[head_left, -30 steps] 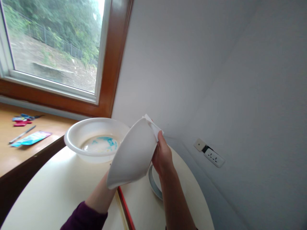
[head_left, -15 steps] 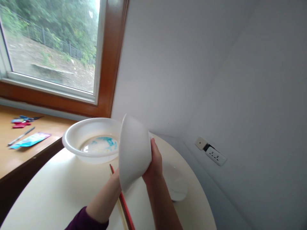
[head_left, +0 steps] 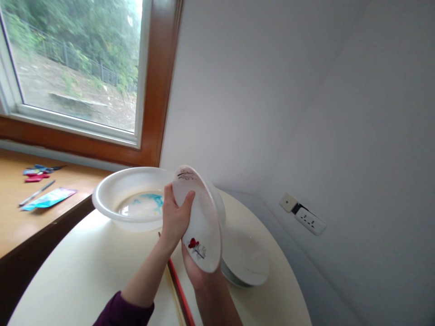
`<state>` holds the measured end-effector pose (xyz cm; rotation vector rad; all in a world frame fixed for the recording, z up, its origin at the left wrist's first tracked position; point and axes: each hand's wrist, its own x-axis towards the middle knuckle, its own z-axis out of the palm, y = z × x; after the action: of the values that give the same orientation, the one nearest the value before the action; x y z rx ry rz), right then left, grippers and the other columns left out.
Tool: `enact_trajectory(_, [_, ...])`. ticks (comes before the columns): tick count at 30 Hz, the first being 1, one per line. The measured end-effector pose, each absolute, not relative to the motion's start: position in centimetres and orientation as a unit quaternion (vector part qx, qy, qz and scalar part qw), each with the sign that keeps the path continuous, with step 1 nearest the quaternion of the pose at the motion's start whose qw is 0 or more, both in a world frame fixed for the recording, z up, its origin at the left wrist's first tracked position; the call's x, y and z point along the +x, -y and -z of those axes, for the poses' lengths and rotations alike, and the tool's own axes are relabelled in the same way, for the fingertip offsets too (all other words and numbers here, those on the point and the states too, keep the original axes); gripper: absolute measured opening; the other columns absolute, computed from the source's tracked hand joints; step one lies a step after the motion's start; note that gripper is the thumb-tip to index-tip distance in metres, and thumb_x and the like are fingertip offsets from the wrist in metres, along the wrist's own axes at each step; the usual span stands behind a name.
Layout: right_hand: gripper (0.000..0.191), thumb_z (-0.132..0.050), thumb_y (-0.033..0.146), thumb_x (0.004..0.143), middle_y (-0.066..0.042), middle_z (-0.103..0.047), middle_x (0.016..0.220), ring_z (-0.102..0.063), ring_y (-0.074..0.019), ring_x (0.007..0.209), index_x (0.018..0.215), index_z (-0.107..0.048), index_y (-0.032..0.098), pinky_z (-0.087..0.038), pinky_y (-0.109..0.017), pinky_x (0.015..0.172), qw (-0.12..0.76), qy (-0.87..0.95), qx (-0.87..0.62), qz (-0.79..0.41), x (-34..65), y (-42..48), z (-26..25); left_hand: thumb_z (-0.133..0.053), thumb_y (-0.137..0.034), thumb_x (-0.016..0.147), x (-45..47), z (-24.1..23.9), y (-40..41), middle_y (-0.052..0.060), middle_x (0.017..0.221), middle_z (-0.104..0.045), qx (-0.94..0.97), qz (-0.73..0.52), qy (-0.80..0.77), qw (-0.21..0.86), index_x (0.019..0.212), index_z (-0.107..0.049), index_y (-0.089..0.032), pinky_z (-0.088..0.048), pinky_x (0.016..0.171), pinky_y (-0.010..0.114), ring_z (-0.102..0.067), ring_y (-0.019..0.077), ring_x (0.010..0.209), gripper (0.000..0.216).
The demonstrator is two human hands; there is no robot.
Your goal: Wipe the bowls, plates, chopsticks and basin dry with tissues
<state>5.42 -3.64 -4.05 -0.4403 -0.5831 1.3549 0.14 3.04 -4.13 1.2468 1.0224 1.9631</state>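
Observation:
A white bowl [head_left: 202, 213] with a red flower and dark branches printed inside is held tilted on its side above the table. My left hand [head_left: 175, 216] grips its left edge, thumb on the inner face and the other fingers largely hidden. From below, my right hand [head_left: 196, 274] holds the lower outside; its fingers are out of sight behind the bowl. Beneath my forearms, red and pale wooden chopsticks [head_left: 180, 296] lie on the table. Right of the bowl rests a short stack of white plates [head_left: 249, 260].
A translucent white basin [head_left: 98, 199] with a blue pattern on its bottom stands left of the bowl on the round white table [head_left: 91, 267]. A wooden desk [head_left: 10, 226] at left bears a pen [head_left: 36, 194], a colourful packet [head_left: 50, 199] and scissors-like items [head_left: 37, 174]. Walls close in behind.
The bowl has turned, so its printed inside now shows instead of its plain outside. My left hand has come into view on its edge; my right hand has shifted lower, beneath it.

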Motion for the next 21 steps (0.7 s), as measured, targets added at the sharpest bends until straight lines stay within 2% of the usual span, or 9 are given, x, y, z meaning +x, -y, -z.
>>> enact_trajectory(5, [0.024, -0.062, 0.043, 0.064, 0.001, -0.069, 0.098, -0.057, -0.0207, 0.105, 0.083, -0.069, 0.029, -0.037, -0.041, 0.098, 0.694, 0.268, -0.18, -0.643, 6.4, 4.5, 4.3, -0.06, -0.039, 0.072, 0.1, 4.4, -3.1, 0.0, 0.078, -0.06, 0.5, -0.7, -0.458, 0.223, 0.098, -0.047, -0.021, -0.046, 0.062, 0.029, -0.059, 0.0176, 0.069, 0.034])
enact_trajectory(8, [0.025, -0.064, 0.042, 0.063, 0.0, -0.07, 0.095, -0.059, -0.0206, 0.101, 0.082, -0.07, 0.028, -0.036, -0.041, 0.099, 0.713, 0.266, -0.18, -0.623, 7.0, 4.9, 4.5, -0.061, -0.039, 0.07, 0.0, 4.4, -3.1, -0.002, 0.072, -0.061, 0.51, -0.683, -0.482, 0.202, 0.096, -0.048, -0.022, -0.044, 0.058, 0.028, -0.059, 0.0176, 0.065, 0.033])
enact_trajectory(14, [0.03, -0.051, 0.035, 0.074, -0.004, -0.069, 0.098, -0.059, -0.0184, 0.101, 0.099, -0.065, 0.023, -0.038, -0.04, 0.097, 0.739, 0.231, -0.231, -0.589, 7.8, 5.7, 4.0, -0.064, -0.039, 0.068, -0.8, 4.4, -3.4, -0.003, 0.069, -0.06, 0.495, -0.687, -0.505, 0.168, 0.092, -0.049, -0.023, -0.044, 0.057, 0.026, -0.057, 0.0159, 0.061, 0.033])
enact_trajectory(18, [0.033, -0.045, 0.036, 0.079, -0.006, -0.068, 0.1, -0.059, -0.019, 0.102, 0.099, -0.065, 0.019, -0.037, -0.04, 0.099, 0.733, 0.196, -0.271, -0.592, 8.0, 7.0, 2.7, -0.066, -0.038, 0.067, -1.9, 4.3, -4.1, -0.003, 0.071, -0.059, 0.477, -0.699, -0.503, 0.176, 0.091, -0.05, -0.022, -0.043, 0.059, 0.025, -0.056, 0.0152, 0.063, 0.033])
enact_trajectory(21, [0.034, -0.045, 0.039, 0.08, -0.007, -0.068, 0.1, -0.06, -0.0212, 0.1, 0.096, -0.066, 0.018, -0.041, -0.041, 0.094, 0.733, 0.212, -0.279, -0.583, 8.4, 8.2, 1.4, -0.067, -0.039, 0.065, -2.5, 4.5, -4.8, -0.002, 0.071, -0.057, 0.447, -0.726, -0.474, 0.221, 0.085, -0.049, -0.021, -0.043, 0.058, 0.024, -0.055, 0.0145, 0.063, 0.032])
